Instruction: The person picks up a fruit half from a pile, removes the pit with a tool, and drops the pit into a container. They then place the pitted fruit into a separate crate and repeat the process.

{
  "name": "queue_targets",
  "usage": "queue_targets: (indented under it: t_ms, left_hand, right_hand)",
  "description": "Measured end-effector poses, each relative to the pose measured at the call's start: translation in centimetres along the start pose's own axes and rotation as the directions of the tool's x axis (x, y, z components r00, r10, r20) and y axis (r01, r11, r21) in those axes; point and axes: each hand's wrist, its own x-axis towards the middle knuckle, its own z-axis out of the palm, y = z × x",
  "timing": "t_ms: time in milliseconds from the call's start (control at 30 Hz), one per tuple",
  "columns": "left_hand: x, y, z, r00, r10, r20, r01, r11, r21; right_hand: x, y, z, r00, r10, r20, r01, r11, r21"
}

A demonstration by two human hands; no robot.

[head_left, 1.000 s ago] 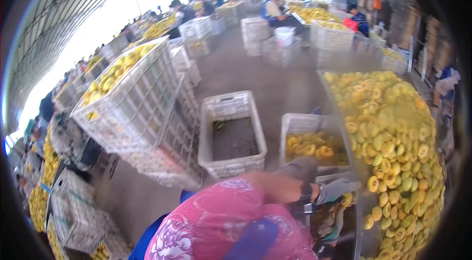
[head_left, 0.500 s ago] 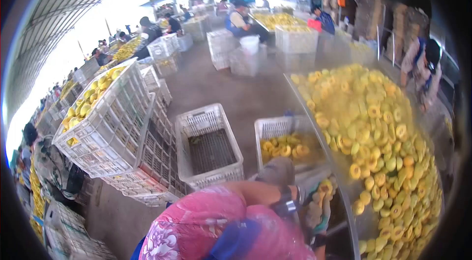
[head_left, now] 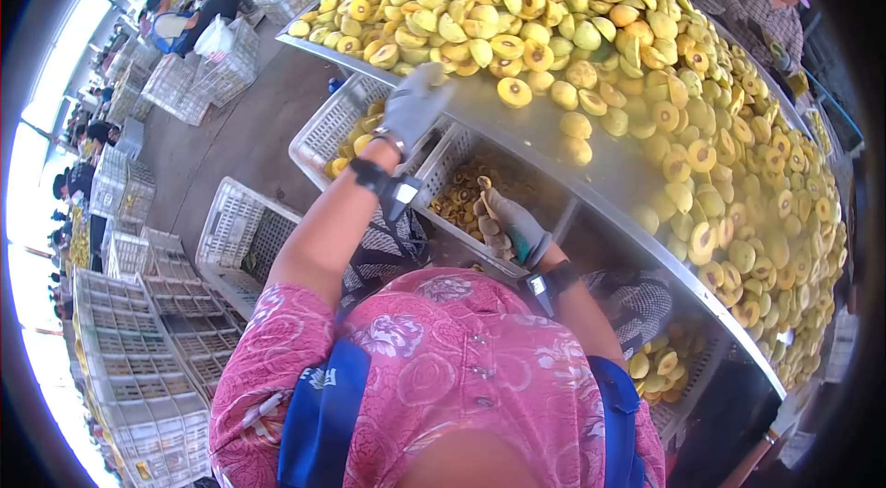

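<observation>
My left hand [head_left: 417, 104], in a grey glove and blurred, is at the metal table's near edge, above a white crate [head_left: 318, 139] with yellow fruit pieces. Its fingertips are beside the heap of halved yellow-green fruit [head_left: 517, 27]; whether they hold anything is unclear. Over a crate of small brown pieces [head_left: 452, 197], my right hand [head_left: 514, 228], also gloved, is closed around a small brownish item that I cannot identify. Many fruit halves on the metal table [head_left: 526, 148] show dark stones or hollows.
An empty-looking white crate [head_left: 245, 230] is left of my body, with stacked crates [head_left: 138, 377] farther left. Another crate of fruit [head_left: 669, 363] is under the table at right. A person in a pink hat [head_left: 766, 8] is across the table; others work at far left.
The view has swung right and down, bringing my torso and the table to the middle. My hands now show apart, the left at the table edge and the right over the crate.
</observation>
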Motion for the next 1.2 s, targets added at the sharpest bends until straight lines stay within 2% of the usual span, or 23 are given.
queue_targets:
  t_ms: [33,100,167,267,400,500,533,567,600,633,667,767,800,867,900,933,967,1033,1067,1133,1200]
  left_hand:
    - [0.7,1.1,1.7,0.995,0.048,0.092,-0.045,0.999,-0.03]
    - [2.4,3.7,4.8,0.978,0.012,0.21,-0.053,0.98,0.193]
    - [4.0,5.9,7.1,0.913,-0.161,0.375,0.041,0.951,0.308]
    - [5.0,5.9,10.4,0.898,-0.239,0.37,0.111,0.936,0.335]
    - [5.0,4.1,11.7,0.938,0.093,0.334,-0.155,0.974,0.165]
    - [4.4,4.3,10.9,0.913,0.164,0.373,-0.176,0.984,-0.002]
    - [4.3,3.8,11.4,0.934,0.132,0.333,-0.06,0.974,-0.217]
    - [3.7,3.6,11.6,0.944,0.068,0.324,0.124,0.835,-0.536]
    - [2.5,4.2,11.5,0.942,0.005,0.337,0.276,0.563,-0.779]
    - [1.2,4.7,11.2,0.927,-0.05,0.371,0.373,0.201,-0.906]
    - [0.4,5.4,10.8,0.9,-0.111,0.421,0.424,0.009,-0.905]
    - [-2.2,5.1,9.4,0.785,0.064,0.617,0.601,-0.321,-0.732]
    - [-3.2,5.6,8.8,0.782,0.129,0.609,0.616,-0.306,-0.726]
    - [-4.3,4.5,9.7,0.808,0.165,0.566,0.582,-0.378,-0.72]
    - [-4.7,4.7,9.6,0.822,0.182,0.54,0.563,-0.413,-0.716]
    - [-5.5,4.7,9.2,0.864,0.186,0.468,0.504,-0.324,-0.801]
    - [-5.8,4.8,9.1,0.868,0.163,0.469,0.496,-0.339,-0.8]
    - [-6.3,5.3,8.9,0.876,0.119,0.467,0.475,-0.37,-0.798]
    - [-6.5,5.5,8.9,0.887,0.092,0.452,0.456,-0.325,-0.828]
    - [-7.0,6.2,8.8,0.907,0.042,0.418,0.416,-0.23,-0.88]
    - [-7.5,6.5,8.6,0.907,-0.009,0.421,0.408,-0.228,-0.884]
  right_hand:
    - [0.1,-0.1,-0.1,0.999,-0.042,-0.008,0.041,0.998,-0.046]
    - [0.3,-0.2,-0.2,0.992,-0.122,-0.02,0.118,0.983,-0.142]
    - [0.0,-0.6,-0.2,0.987,-0.158,-0.02,0.154,0.977,-0.145]
    - [-0.6,-1.0,-0.4,0.977,-0.205,-0.063,0.19,0.964,-0.189]
    - [-1.4,-1.5,-0.1,0.952,-0.277,-0.133,0.241,0.942,-0.235]
    - [-1.5,-2.2,-0.1,0.909,-0.375,-0.181,0.307,0.897,-0.319]
    - [-1.9,-2.7,0.6,0.885,-0.418,-0.204,0.326,0.87,-0.37]
    - [-2.1,-3.1,1.1,0.859,-0.461,-0.224,0.342,0.841,-0.419]
    - [-1.9,-3.4,1.3,0.835,-0.47,-0.287,0.35,0.856,-0.381]
    - [-1.9,-3.7,1.5,0.792,-0.541,-0.283,0.372,0.795,-0.479]
    - [-2.0,-4.1,1.7,0.747,-0.609,-0.269,0.384,0.724,-0.573]
    - [-2.1,-4.9,2.1,0.674,-0.696,-0.247,0.341,0.59,-0.732]
    - [-2.0,-5.0,1.9,0.643,-0.731,-0.227,0.322,0.527,-0.786]
    - [-0.4,-4.2,0.3,0.518,-0.841,-0.157,0.357,0.38,-0.853]
    - [-0.9,-4.4,0.7,0.573,-0.799,-0.182,0.297,0.41,-0.863]
    - [-1.6,-4.8,1.3,0.624,-0.753,-0.21,0.234,0.437,-0.869]
    - [-2.0,-5.0,1.8,0.67,-0.703,-0.238,0.171,0.459,-0.872]
    - [-1.9,-4.6,1.7,0.595,-0.788,-0.156,0.203,0.335,-0.92]
    - [-1.8,-4.3,1.7,0.556,-0.824,-0.11,0.215,0.27,-0.939]
    - [-2.8,-4.6,3.9,0.599,-0.781,-0.176,0.172,0.341,-0.924]
    - [-3.1,-4.5,4.6,0.621,-0.755,-0.209,0.159,0.382,-0.91]
